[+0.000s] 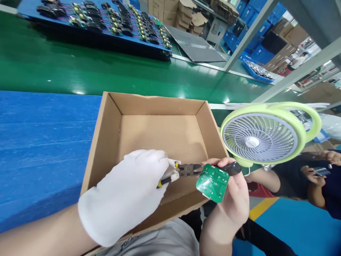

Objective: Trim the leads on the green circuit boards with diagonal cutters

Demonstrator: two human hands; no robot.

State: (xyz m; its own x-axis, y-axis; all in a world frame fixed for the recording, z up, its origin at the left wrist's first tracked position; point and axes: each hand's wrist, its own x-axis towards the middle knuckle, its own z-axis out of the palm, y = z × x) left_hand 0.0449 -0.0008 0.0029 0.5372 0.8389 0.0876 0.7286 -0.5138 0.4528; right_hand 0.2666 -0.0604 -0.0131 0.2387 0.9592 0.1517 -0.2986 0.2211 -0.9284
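My left hand (130,188), in a white glove, is closed around the yellow-and-black handles of a pair of cutting pliers (188,170). The jaws point right and meet the upper left edge of a green circuit board (212,183); whether they touch it I cannot tell. My bare right hand (236,195) grips this board, tilted with its soldered side towards me. A glossy black part (231,168) shows behind the board's upper right edge, by my right fingers. Both hands are over an open cardboard box (162,106), which has small specks on its floor.
A green fan (258,137) stands right of the box. Behind, a blue tray (106,33) carries rows of circuit boards and black parts. A grey flat panel (195,44) lies beside it. Blue matting (45,142) covers the left side. Another person's hands (315,176) show at far right.
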